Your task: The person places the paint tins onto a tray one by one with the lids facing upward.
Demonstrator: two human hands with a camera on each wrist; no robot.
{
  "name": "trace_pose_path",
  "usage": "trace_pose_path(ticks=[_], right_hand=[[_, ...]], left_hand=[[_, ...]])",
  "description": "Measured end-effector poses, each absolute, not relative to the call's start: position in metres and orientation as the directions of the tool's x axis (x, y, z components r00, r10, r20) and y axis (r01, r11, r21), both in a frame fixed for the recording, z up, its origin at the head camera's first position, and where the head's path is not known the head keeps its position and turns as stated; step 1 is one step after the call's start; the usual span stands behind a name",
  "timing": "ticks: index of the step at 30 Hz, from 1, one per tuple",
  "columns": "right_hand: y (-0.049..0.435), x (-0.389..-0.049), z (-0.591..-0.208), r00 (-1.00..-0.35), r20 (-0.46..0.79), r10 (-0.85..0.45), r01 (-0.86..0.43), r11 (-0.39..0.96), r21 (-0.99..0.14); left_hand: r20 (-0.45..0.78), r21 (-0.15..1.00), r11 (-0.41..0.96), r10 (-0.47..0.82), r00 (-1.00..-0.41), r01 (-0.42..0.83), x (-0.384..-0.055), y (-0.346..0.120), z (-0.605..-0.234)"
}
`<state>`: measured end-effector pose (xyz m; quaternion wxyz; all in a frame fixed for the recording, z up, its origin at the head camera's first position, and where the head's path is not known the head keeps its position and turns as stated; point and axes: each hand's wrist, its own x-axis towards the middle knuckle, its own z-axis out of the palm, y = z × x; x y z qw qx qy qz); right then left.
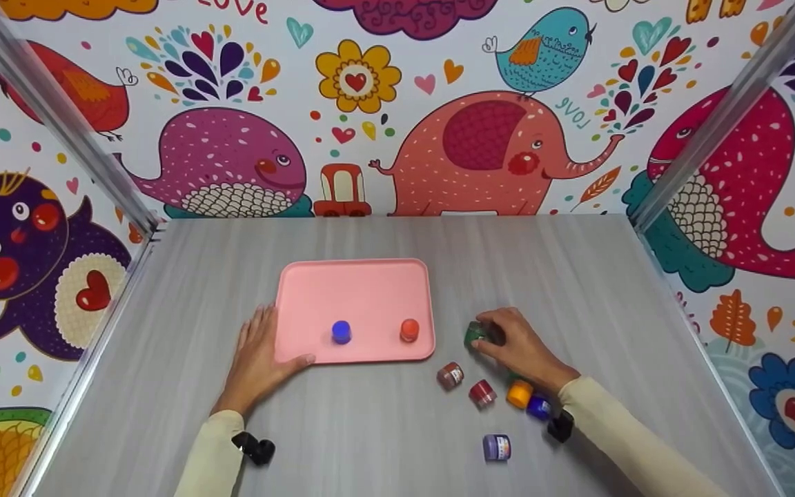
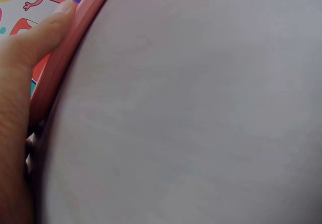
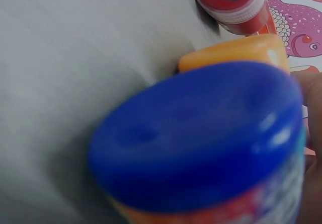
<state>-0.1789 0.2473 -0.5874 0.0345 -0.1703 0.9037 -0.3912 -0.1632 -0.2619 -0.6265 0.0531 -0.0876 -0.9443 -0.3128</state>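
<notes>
A pink tray (image 1: 355, 293) holds a blue-lidded paint jar (image 1: 341, 332) and an orange-red paint jar (image 1: 409, 330). My left hand (image 1: 259, 359) rests at the tray's front left corner, fingers extended along its left side. The thumb (image 2: 53, 25) lies on the rim in the left wrist view. To the right of the tray, my right hand (image 1: 518, 348) pinches a dark green paint jar (image 1: 475, 335) between thumb and fingers. That jar is partly covered by the hand, and the right wrist view does not show it.
Nearer me lie a brown jar (image 1: 450, 375), a dark red jar (image 1: 482, 393), a yellow-orange jar (image 1: 519, 393), a blue jar (image 1: 539, 406) and a purple jar (image 1: 497, 447). Another green item is mostly hidden under the right wrist. Printed walls border the grey table (image 1: 370, 428).
</notes>
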Motion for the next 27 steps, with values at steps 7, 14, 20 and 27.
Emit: trace_pose_path(ticks=[7,14,20,27], right_hand=[[0.2469,-0.1787,-0.5873,-0.94,0.061,-0.336,-0.275,0.638,-0.719],[0.2462,-0.1778,-0.5876,-0.944,0.041,-0.326,-0.254,0.646,-0.72],[0.2443,-0.1789,-0.588,-0.942,0.062,-0.33,-0.274,0.648,-0.711],[0.2441,-0.1777,-0.5863,-0.947,0.038,-0.32,-0.251,0.658,-0.71]], left_hand=[[0.152,0.582,0.79,0.127,-0.98,0.193,-0.1629,-0.262,-0.626],[0.156,0.579,0.791,0.13,-0.979,0.198,-0.1639,-0.2629,-0.6265],[0.151,0.582,0.791,0.124,-0.981,0.19,-0.1642,-0.264,-0.6265],[0.145,0.586,0.787,0.133,-0.98,0.193,-0.1647,-0.262,-0.6263]])
